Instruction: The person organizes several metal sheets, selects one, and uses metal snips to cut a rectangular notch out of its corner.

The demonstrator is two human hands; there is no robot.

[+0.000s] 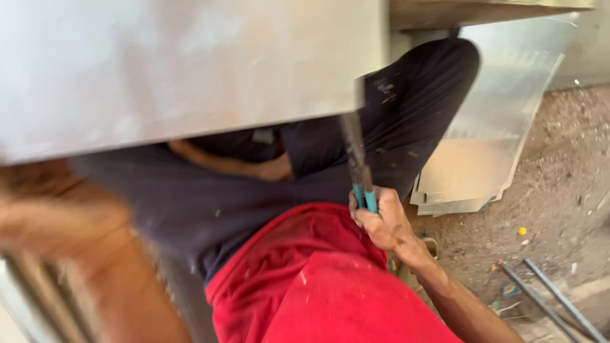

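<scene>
Right hand: the right hand [381, 219] has its grip closed round the teal handles of a pair of tin snips [359, 168], just above the red shirt [318, 279].
Snips: the dark blades point up and meet the lower edge of a large metal sheet [184, 70]; motion blur hides whether the blades are parted.
Metal sheet: pale grey, it fills the upper left of the view and lies across the person's lap, over the dark trousers [406, 114].
Left hand: the left hand [44, 219] is a heavy blur at the left edge, just under the sheet's lower edge; whether its grip is open or closed cannot be told, nor whether it touches the sheet.
Beside the knee: a stack of cut metal sheets [470, 178] lies on the dirt floor [559, 190], to the right of the bent leg.
Lower right: two thin metal rods [553, 298] lie on the floor, well apart from the snips, with small bits of litter near them.
</scene>
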